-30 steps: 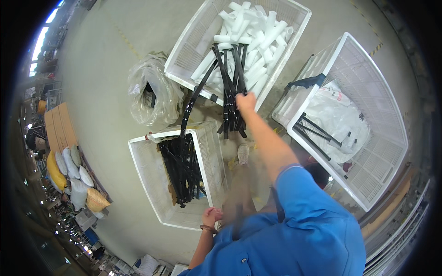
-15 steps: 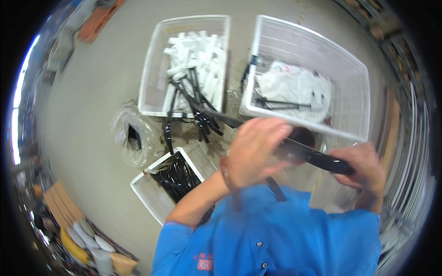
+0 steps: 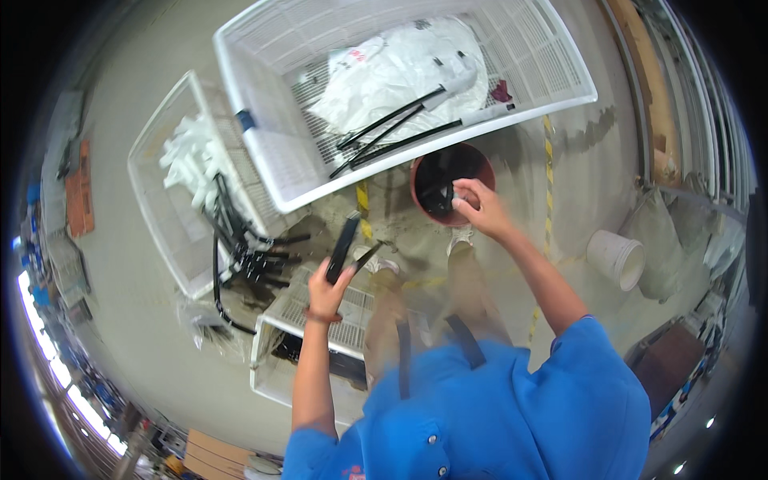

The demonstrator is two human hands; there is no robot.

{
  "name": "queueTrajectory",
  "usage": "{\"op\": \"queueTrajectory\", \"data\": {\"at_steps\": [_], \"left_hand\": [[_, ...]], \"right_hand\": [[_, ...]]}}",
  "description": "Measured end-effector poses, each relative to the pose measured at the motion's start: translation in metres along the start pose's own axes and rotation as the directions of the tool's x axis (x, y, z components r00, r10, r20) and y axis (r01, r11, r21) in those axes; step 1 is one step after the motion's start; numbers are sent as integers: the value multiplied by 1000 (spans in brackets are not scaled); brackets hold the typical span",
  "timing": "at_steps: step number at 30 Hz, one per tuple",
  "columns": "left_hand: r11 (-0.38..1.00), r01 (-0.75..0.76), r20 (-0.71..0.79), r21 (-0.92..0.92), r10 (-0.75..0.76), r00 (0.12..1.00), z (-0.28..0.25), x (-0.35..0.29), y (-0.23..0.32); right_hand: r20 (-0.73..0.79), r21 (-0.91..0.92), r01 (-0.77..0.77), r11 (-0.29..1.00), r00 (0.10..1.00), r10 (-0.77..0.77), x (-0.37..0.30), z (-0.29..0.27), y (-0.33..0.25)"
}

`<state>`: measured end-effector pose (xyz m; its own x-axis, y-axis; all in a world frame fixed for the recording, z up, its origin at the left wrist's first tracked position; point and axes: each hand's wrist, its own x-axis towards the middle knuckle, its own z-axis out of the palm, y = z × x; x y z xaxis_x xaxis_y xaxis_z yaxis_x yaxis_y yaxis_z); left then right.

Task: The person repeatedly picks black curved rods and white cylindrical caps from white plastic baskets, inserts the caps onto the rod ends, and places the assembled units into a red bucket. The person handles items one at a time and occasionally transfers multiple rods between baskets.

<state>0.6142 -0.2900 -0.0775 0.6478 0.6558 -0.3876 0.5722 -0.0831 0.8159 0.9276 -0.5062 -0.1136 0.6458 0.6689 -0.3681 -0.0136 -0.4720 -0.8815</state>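
My left hand (image 3: 326, 293) is closed around a long black strip (image 3: 344, 245), which looks glossy and sticks up past the fingers. Beside it a thinner dark piece (image 3: 369, 254) angles out from the same hand; whether it belongs to the strip I cannot tell. My right hand (image 3: 480, 208) hovers over a red-brown bucket (image 3: 416, 202), thumb and fingertips pinched together. What they hold, if anything, is too small to make out. Dark contents fill the bucket's shadowed inside.
Ahead stands a large white crate (image 3: 264, 172) holding a white plastic sack (image 3: 408, 76) and black rods (image 3: 400, 120). To the left, another white crate (image 3: 152, 216) has white-wrapped pieces with black ends overhanging. A smaller crate (image 3: 268, 340) holds black strips. A white bucket (image 3: 616, 258) is at right.
My view has turned, and the crates sit elsewhere in it. My right hand has let go of the black strip's end and is now above the bucket; my left hand keeps a black strip.
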Motion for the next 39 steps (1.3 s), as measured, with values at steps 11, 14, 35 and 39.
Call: {"op": "queueTrajectory", "data": {"at_steps": [11, 14, 35, 39], "left_hand": [[914, 338, -347, -223, -398, 849, 102, -4, -53], [940, 160, -404, -301, -277, 872, 104, 2, -58], [979, 112, -215, -171, -148, 965, 120, 28, -41], [959, 83, -80, -272, -109, 991, 96, 5, 6]], "right_hand": [[-54, -694, -484, 533, 773, 632, 142, 98, 461], [-120, -723, -514, 461, 751, 650, 164, 129, 527], [120, -430, -318, 845, 908, 402, -6, -100, 203], [200, -76, -307, 949, 927, 316, -95, -164, 115]]}}
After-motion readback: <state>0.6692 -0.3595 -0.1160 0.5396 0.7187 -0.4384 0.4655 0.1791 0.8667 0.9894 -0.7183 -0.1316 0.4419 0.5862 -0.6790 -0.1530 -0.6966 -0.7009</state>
